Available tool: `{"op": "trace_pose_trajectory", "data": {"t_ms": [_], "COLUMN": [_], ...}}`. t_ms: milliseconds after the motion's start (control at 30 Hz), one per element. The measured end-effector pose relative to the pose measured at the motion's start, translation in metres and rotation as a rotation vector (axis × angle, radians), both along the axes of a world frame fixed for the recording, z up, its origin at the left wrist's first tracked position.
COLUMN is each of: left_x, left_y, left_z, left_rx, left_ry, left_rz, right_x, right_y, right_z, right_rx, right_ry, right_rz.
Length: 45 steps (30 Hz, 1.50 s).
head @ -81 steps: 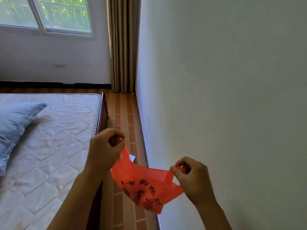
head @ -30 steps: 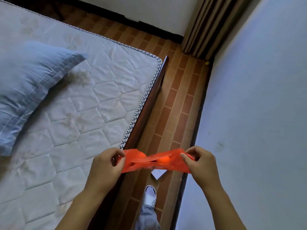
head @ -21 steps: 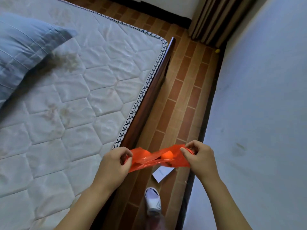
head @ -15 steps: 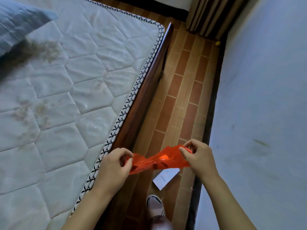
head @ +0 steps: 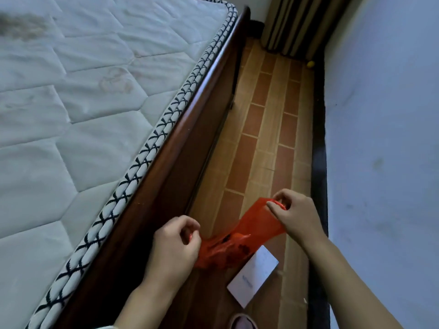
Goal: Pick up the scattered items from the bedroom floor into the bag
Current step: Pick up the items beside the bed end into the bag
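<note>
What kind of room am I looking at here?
Most likely a bedroom: a bare quilted mattress sits in a dark wooden bed frame, with a striped curtain in the far corner. A narrow strip of brick-patterned floor runs between the bed and the wall.

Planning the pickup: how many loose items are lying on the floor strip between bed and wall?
2: a white box near the shoe, partly under the red bag, and a small yellow thing by the curtain. The bag may hide more.

Thin glossy plastic bag [head: 240,243] (translucent), quilted cloth mattress [head: 83,110]
</note>
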<state>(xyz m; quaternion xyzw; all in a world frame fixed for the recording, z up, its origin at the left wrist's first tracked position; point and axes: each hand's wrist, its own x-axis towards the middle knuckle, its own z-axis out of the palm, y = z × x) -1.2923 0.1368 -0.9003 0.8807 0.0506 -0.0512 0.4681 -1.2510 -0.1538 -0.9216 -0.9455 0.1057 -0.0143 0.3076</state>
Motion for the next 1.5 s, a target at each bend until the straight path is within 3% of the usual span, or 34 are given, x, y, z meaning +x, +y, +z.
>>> {"op": "trace_pose_trajectory", "data": {"t_ms": [100, 167, 300, 467, 733, 1000, 1067, 1133, 1267, 1367, 1500], "left_x": [-0.002, -0.001, -0.003, -0.012, -0.018, -0.002, 0.012, 0.02, 0.013, 0.022, 0.04], "left_y": [-0.005, -0.003, 0.005, 0.008, 0.008, -0.02, -0.037, -0.051, -0.057, -0.045, -0.024], "left_z": [-0.009, -0.014, -0.021, -0.026, -0.034, -0.023, -0.027, -0.043, -0.095, -0.129, -0.166], "left_rx": [0.091, 0.122, 0.137, 0.2, 0.318, 0.62, 0.731, 0.869, 1.041, 1.061, 1.057], "left_ry": [-0.056, -0.068, -0.069, -0.12, -0.219, -0.545, -0.442, -0.223, 0.084, 0.099, 0.121], "left_rz": [-0.041, -0.046, -0.02, -0.032, -0.096, -0.537, -0.718, -0.86, -0.963, -0.925, -0.8], "right_x": [-0.005, -0.012, -0.026, -0.037, -0.092, -0.091, -0.097, -0.105, -0.117, -0.118, -0.122], "right_y": [0.012, 0.023, 0.056, 0.08, 0.074, 0.058, 0.056, 0.053, 0.049, 0.038, 0.039], "right_z": [-0.007, -0.008, -0.012, -0.06, -0.138, -0.139, -0.149, -0.161, -0.167, -0.182, -0.18], "right_rx": [-0.055, -0.199, -0.377, -0.326, -0.39, -0.29, -0.272, -0.255, -0.23, -0.2, -0.332], "right_ry": [-0.159, -0.276, -0.443, -0.321, -0.05, -0.323, -0.355, -0.382, -0.331, -0.074, 0.322], "right_rz": [-0.057, -0.031, 0.296, 0.591, 0.576, 0.522, 0.494, 0.416, 0.334, 0.292, 0.23]}}
